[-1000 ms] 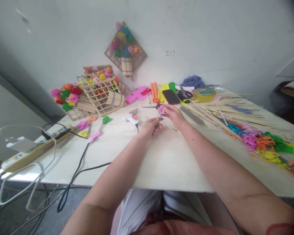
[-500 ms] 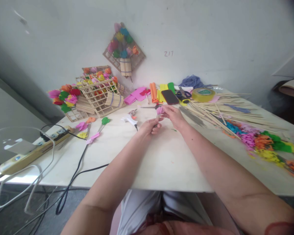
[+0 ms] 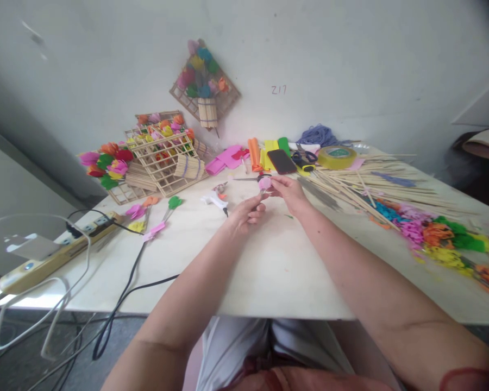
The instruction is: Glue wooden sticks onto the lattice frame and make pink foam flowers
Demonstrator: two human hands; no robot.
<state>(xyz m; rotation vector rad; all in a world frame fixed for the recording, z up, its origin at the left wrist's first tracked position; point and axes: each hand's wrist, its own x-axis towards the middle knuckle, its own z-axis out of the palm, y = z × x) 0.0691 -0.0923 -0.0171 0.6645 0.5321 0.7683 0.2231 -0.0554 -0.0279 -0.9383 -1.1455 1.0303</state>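
Note:
A small pink paper flower (image 3: 264, 183) on a thin stem is held up over the middle of the table. My left hand (image 3: 248, 213) is closed around the stem just below the bloom. From the right, my right hand (image 3: 288, 193) pinches the flower's edge between thumb and fingertips. Just behind the bloom lies a pair of dark scissors (image 3: 248, 178). A white glue gun (image 3: 215, 200) rests left of my hands. Finished-looking paper flowers, among them a green one (image 3: 175, 202) and a pink one (image 3: 154, 232), lie farther left.
Lattice panels with paper flowers (image 3: 163, 157) lean at the back left. A power strip (image 3: 61, 250) with cables runs along the left edge. A phone (image 3: 281, 161), a tape roll (image 3: 337, 156), bamboo sticks (image 3: 411, 187) and cut crepe paper (image 3: 438, 234) lie to the right.
The pink flower has tilted slightly and shows a rounder face, shifting a little left. Both hands stay on it in nearly the same place.

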